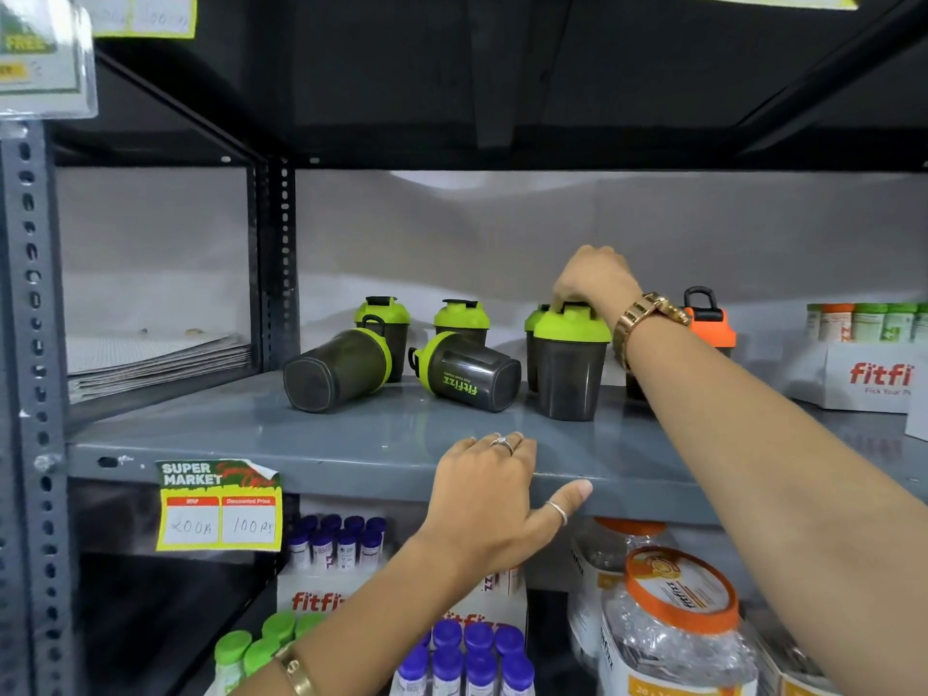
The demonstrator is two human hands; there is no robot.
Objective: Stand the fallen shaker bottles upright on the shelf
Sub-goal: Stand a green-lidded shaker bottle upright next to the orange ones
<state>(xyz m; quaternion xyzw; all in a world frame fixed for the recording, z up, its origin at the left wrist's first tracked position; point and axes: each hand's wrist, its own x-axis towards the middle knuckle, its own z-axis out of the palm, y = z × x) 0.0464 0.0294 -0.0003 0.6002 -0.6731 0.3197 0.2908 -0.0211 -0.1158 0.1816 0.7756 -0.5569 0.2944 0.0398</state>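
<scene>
Two shakers down on the grey shelf (pixel 351 444), both on their sides: left one (pixel 337 370) with base toward the camera and green lid pointing back, middle one (pixel 464 371) with lid to the left, base to the right, "fitfizz" lettering on its side. Just behind them, two upright shakers (pixel 384 321) and (pixel 461 319) with green lids. Right of the fallen pair, another upright shaker (pixel 570 366), one more half hidden close behind it. Right hand (pixel 595 278) reaching in from the right, gold watch (pixel 648 319) on the wrist, grip pressed down around the cap of that front upright shaker, fingertips touching its top. Left hand (pixel 489 499) resting on the shelf's front edge, fingers spread flat over the lip, thumb under it, holding nothing. Orange-lidded shaker (pixel 708 319) upright behind the right forearm. White fitfizz box (pixel 863 376) at far right. Price tag (pixel 218 504) stuck on the shelf edge at left. Below, purple-capped tubes (pixel 472 655) and an orange-lidded jar (pixel 678 620).
</scene>
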